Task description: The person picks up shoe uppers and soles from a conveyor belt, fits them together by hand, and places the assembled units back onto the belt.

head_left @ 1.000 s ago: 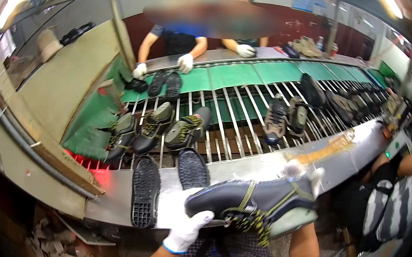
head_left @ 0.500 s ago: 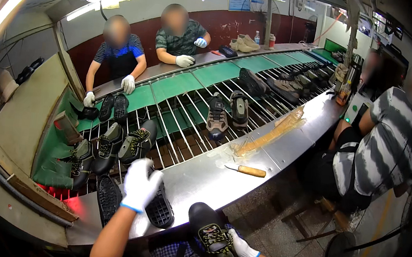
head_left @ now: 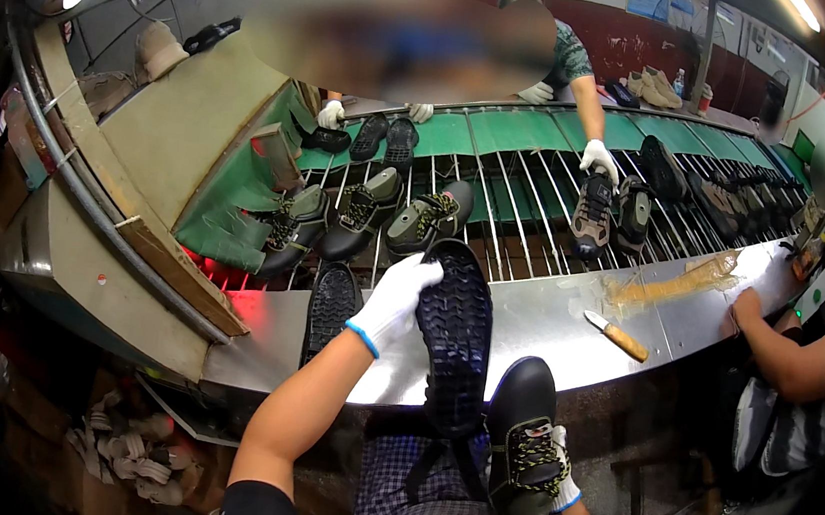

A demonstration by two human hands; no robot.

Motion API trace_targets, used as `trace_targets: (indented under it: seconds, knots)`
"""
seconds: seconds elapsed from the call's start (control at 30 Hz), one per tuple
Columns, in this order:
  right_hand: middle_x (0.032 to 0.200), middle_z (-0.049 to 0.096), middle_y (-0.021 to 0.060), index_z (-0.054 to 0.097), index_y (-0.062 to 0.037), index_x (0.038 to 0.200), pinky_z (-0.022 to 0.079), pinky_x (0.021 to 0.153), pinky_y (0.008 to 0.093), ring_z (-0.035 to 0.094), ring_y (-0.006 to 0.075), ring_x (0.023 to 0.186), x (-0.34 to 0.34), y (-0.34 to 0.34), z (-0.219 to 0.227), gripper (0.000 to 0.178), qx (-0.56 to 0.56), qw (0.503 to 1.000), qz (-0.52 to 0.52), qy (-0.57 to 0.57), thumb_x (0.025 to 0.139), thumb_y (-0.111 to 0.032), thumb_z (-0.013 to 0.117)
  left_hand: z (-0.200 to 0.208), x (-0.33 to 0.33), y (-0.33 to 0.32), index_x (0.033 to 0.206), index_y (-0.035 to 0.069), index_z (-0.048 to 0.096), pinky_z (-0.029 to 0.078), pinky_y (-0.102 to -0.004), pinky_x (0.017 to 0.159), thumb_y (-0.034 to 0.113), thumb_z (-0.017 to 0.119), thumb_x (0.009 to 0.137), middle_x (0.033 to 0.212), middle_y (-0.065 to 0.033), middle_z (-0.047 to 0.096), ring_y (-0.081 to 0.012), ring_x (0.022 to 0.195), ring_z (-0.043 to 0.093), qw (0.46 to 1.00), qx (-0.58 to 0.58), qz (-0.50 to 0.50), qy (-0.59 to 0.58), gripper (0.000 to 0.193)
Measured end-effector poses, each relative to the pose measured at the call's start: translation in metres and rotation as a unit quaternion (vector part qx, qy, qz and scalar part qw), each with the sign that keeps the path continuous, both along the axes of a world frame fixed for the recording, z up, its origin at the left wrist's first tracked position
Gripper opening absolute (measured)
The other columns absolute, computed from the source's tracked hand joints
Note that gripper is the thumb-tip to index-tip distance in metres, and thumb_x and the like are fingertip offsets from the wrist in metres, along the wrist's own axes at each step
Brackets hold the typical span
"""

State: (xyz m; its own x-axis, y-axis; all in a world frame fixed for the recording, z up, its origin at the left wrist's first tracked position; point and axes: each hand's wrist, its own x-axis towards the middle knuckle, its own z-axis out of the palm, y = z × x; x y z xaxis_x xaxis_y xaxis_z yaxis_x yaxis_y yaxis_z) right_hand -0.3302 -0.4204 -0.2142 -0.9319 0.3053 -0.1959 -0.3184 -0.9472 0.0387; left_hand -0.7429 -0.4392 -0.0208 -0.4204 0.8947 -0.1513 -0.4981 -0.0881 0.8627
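My left hand [head_left: 396,302], in a white glove with a blue cuff, grips the edge of a black rubber sole [head_left: 454,337]. The sole is raised, its treaded face showing. In my right hand [head_left: 565,472], also gloved, is a dark shoe [head_left: 523,425] with yellow-and-black laces, held over my lap with its toe pointing away. The raised sole and this shoe are side by side, nearly touching. Left of my left hand, a second black sole [head_left: 332,309] lies tread up on the metal ledge [head_left: 400,377].
Several laced shoes [head_left: 365,214] sit on the roller conveyor [head_left: 508,207]. A knife [head_left: 620,338] with a wooden handle lies on the ledge. Across the conveyor, a co-worker's gloved hand [head_left: 599,159] touches a brown-and-black shoe [head_left: 592,214]. Another person's arm [head_left: 776,341] is at right.
My left hand has closed on the sole and lifted it off the ledge toward the shoe. The view has turned left. A co-worker's hand has reached out to a shoe on the conveyor.
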Motion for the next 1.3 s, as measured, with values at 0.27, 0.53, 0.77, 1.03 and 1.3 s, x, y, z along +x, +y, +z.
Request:
trace_targets:
  seconds: [0.27, 0.53, 0.77, 1.03, 1.3]
  knots:
    - [0.142, 0.067, 0.0223, 0.052, 0.0010, 0.154, 0.061, 0.105, 0.0515, 0.070, 0.0358, 0.124, 0.019, -0.011, 0.046, 0.088, 0.144, 0.954, 0.096, -0.245, 0.109, -0.073, 0.035, -0.022, 0.109, -0.079, 0.173, 0.001, 0.012, 0.031, -0.0409, 0.128, -0.002, 0.066, 0.080, 0.179, -0.0201, 0.019, -0.0298, 0.158, 0.034, 0.984, -0.059, -0.140, 0.096, 0.107]
    - [0.156, 0.056, 0.0240, 0.042, -0.0014, 0.162, 0.056, 0.111, 0.0536, 0.063, 0.0400, 0.134, 0.049, -0.051, -0.001, 0.087, -0.030, 0.984, 0.084, -0.154, 0.109, -0.070, 0.039, -0.060, 0.116, -0.105, 0.166, -0.001, 0.036, 0.033, -0.0399, 0.128, 0.008, 0.074, 0.084, 0.161, -0.0167, 0.052, -0.0267, 0.150, 0.047, 0.967, -0.051, -0.249, -0.002, 0.091]
    - [0.142, 0.068, 0.0172, 0.055, 0.0017, 0.151, 0.061, 0.103, 0.0409, 0.070, 0.0276, 0.125, 0.041, -0.046, 0.020, 0.074, 0.217, 0.952, 0.083, -0.198, 0.113, -0.060, 0.042, -0.025, 0.115, -0.078, 0.168, -0.001, 0.032, 0.031, -0.0440, 0.131, 0.010, 0.072, 0.089, 0.163, -0.0224, 0.049, -0.0304, 0.152, 0.046, 0.967, -0.012, -0.226, 0.112, 0.089]
    - [0.134, 0.072, 0.0156, 0.060, 0.0029, 0.145, 0.060, 0.102, 0.0388, 0.071, 0.0249, 0.120, 0.037, -0.036, 0.010, 0.071, 0.237, 0.943, 0.086, -0.217, 0.115, -0.057, 0.037, -0.065, 0.112, -0.075, 0.148, 0.003, 0.053, 0.026, -0.0503, 0.132, 0.038, 0.075, 0.094, 0.165, -0.0243, 0.045, -0.0371, 0.154, 0.041, 0.941, 0.066, -0.331, 0.030, 0.068]
    - [0.134, 0.072, 0.0153, 0.061, 0.0032, 0.144, 0.060, 0.102, 0.0390, 0.071, 0.0242, 0.119, 0.048, -0.046, 0.003, 0.069, 0.211, 0.945, 0.084, -0.236, 0.117, -0.055, 0.034, -0.056, 0.119, -0.031, 0.156, -0.004, 0.052, 0.033, -0.0402, 0.127, 0.048, 0.066, 0.099, 0.159, -0.0194, 0.055, -0.0271, 0.145, 0.051, 0.913, 0.062, -0.404, 0.001, 0.079]
